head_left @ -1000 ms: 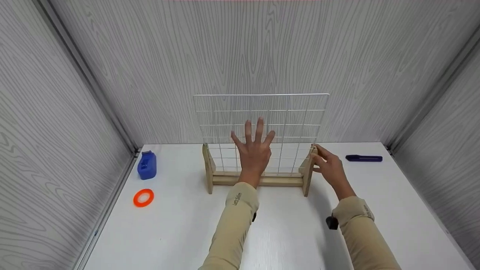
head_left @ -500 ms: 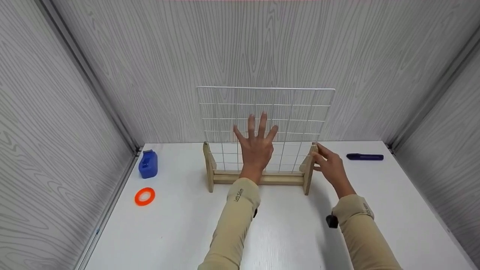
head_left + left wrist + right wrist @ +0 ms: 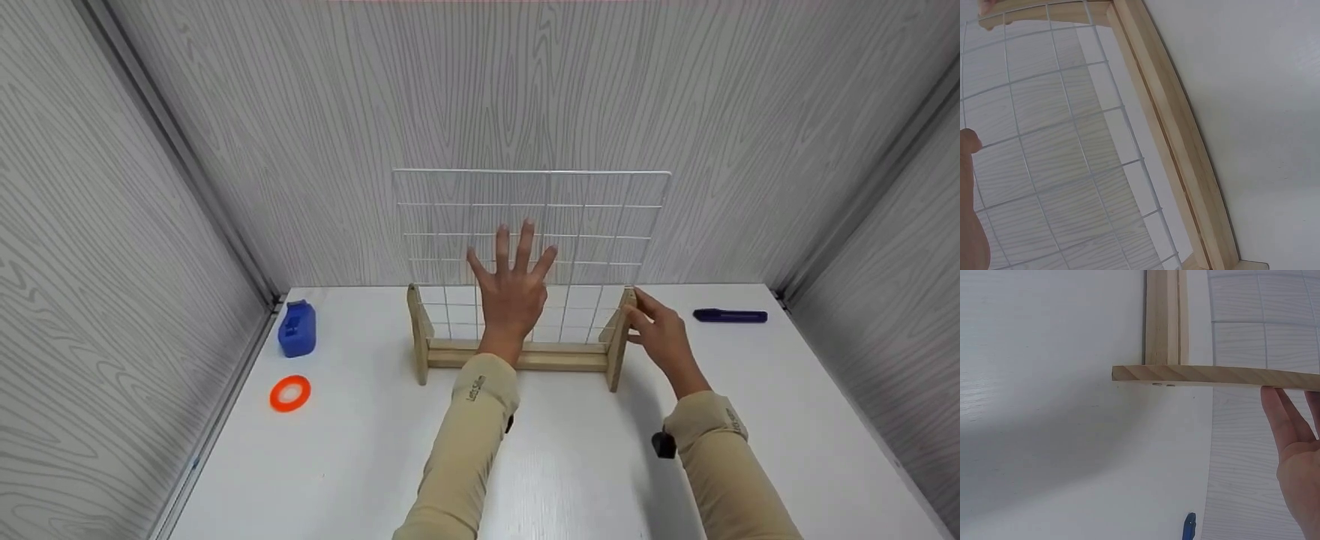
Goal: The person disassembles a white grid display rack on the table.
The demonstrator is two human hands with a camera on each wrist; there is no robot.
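Note:
In the head view, a white wire grid panel [image 3: 600,225] stands upright between the two side boards of a wooden stand [image 3: 562,361]. My left hand [image 3: 513,300] lies against the grid's near side, its fingers spread and straight. In the left wrist view the grid's lowest wire [image 3: 1131,135] runs alongside the grooved wooden rail [image 3: 1176,129], with a strip of table showing between. My right hand [image 3: 661,337] touches the outer face of the right side board [image 3: 618,349] near its top. The right wrist view shows the fingertips [image 3: 1267,391] against that board [image 3: 1196,374].
A blue tape dispenser [image 3: 298,330] and an orange ring [image 3: 290,394] lie at the left of the white table [image 3: 360,465]. Further right lies a dark blue utility knife [image 3: 730,316]. Grey wood-patterned walls [image 3: 525,90] rise behind and on both sides.
The grid has moved up a little in the head view, its top wire now higher, and my left hand has risen with it. My right hand has stayed at the side board.

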